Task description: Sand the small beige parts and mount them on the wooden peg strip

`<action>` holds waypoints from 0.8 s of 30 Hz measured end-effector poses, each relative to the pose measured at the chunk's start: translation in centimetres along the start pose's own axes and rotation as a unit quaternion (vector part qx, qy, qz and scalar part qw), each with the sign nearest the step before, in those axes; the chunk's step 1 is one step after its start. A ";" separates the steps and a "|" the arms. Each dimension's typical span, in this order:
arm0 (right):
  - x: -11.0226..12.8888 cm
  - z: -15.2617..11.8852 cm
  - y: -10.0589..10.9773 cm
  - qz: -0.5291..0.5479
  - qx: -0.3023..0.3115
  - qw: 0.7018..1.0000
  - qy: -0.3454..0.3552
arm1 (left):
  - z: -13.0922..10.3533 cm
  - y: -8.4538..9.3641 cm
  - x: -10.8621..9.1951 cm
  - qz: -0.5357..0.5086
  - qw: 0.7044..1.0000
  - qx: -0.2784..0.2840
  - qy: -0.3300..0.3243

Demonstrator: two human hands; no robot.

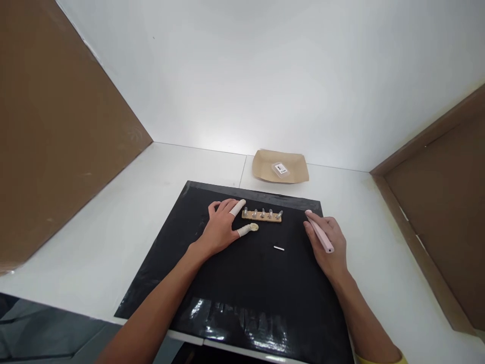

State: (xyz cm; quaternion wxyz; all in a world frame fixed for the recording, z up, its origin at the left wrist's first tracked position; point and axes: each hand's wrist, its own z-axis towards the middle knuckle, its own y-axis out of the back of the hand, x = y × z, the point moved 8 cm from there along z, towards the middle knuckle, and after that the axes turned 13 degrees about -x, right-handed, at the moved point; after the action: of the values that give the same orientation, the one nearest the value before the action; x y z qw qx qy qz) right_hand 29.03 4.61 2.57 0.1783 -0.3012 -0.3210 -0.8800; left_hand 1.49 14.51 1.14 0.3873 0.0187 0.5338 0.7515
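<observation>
My left hand lies over the black mat with thumb and index finger spread, white covers on both fingertips. Between them, just to the right, is a tan strip carrying several small upright, shiny silvery-clear pieces; the one at its right end leans. Whether my index fingertip touches the strip's left end, I cannot tell. In my right hand, closed around it, is a pale pink pen-shaped tool, slanting with a small dark hole in its near end. A short silver rod rests on the mat between my hands.
The glossy black mat covers the middle of the white table. Behind it stands a brown paper tray with a small clear labelled box inside. Brown panels rise at left and right, with a white back wall.
</observation>
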 end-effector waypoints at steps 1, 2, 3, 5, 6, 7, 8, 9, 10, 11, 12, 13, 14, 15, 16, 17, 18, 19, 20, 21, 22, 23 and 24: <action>0.1 0.1 0.0 0.000 -0.004 1.000 0.005 | 0.0 0.0 0.0 -0.001 1.000 -0.001 0.001; 0.1 0.2 0.1 0.001 -0.008 1.000 0.009 | 0.0 0.0 0.0 -0.003 1.000 -0.001 0.002; 0.2 0.2 0.1 0.004 -0.008 1.000 0.013 | 0.1 0.1 0.0 -0.007 1.000 -0.001 0.003; 0.4 0.2 -0.1 0.011 0.002 1.000 0.019 | 0.1 0.2 0.1 -0.020 1.000 -0.001 0.008; 0.5 0.2 -0.2 0.015 0.009 1.000 0.022 | 0.2 0.3 0.2 -0.028 1.000 -0.001 0.015; 0.6 0.2 -0.4 0.019 0.016 0.999 0.023 | 0.2 0.3 0.4 -0.037 0.999 -0.001 0.021; 0.6 0.1 -0.5 0.022 0.023 0.999 0.024 | 0.3 0.3 0.5 -0.046 0.999 0.000 0.027; 0.6 0.1 -0.6 0.025 0.028 0.999 0.024 | 0.4 0.3 0.7 -0.055 0.998 0.002 0.032; 0.6 0.1 -0.6 0.027 0.031 0.999 0.024 | 0.5 0.3 0.8 -0.063 0.997 0.005 0.034; 0.5 0.0 -0.7 0.029 0.034 0.999 0.022 | 0.7 0.2 0.8 -0.071 0.997 0.010 0.035; 0.5 0.0 -0.7 0.031 0.037 0.999 0.021 | 0.9 0.1 0.8 -0.078 0.996 0.015 0.033; 0.4 0.0 -0.8 0.033 0.041 0.998 0.019 | 1.1 0.1 0.8 -0.085 0.996 0.020 0.031; 0.3 -0.1 -0.9 0.034 0.045 0.998 0.016 | 1.4 0.0 0.7 -0.092 0.995 0.025 0.028; 0.2 -0.1 -0.9 0.035 0.048 0.998 0.014 | 1.7 -0.2 0.6 -0.099 0.994 0.030 0.024; 0.2 -0.1 -1.0 0.037 0.051 0.998 0.011 | 2.0 -0.3 0.5 -0.105 0.994 0.037 0.020; 0.2 -0.2 -1.0 0.039 0.054 0.998 0.009 | 2.3 -0.5 0.3 -0.110 0.993 0.044 0.014; 0.2 -0.2 -1.0 0.041 0.055 0.998 0.008 | 2.6 -0.6 0.1 -0.115 0.992 0.051 0.010; 0.2 -0.2 -1.1 0.043 0.058 0.997 0.007 | 2.9 -0.8 -0.1 -0.119 0.991 0.059 0.006; 0.3 -0.2 -1.1 0.044 0.061 0.997 0.006 | 3.1 -0.9 -0.2 -0.124 0.990 0.064 0.005; 0.3 -0.2 -1.1 0.044 0.065 0.997 0.006 | 3.4 -0.9 -0.4 -0.130 0.989 0.068 0.004; 0.3 -0.2 -1.2 0.045 0.068 0.997 0.006 | 3.5 -0.9 -0.4 -0.137 0.988 0.072 0.005; 0.3 -0.2 -1.2 0.045 0.071 0.996 0.005 | 3.7 -1.0 -0.5 -0.143 0.987 0.078 0.005; 0.3 -0.3 -1.2 0.045 0.073 0.996 0.004 | 3.8 -1.0 -0.5 -0.147 0.986 0.083 0.005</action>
State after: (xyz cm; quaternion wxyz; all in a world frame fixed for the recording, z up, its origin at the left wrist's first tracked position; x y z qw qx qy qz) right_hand 28.06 5.30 2.05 0.2405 -0.2982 -0.3701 -0.8463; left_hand 4.11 17.33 2.12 0.4878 -0.0319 0.5935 0.6393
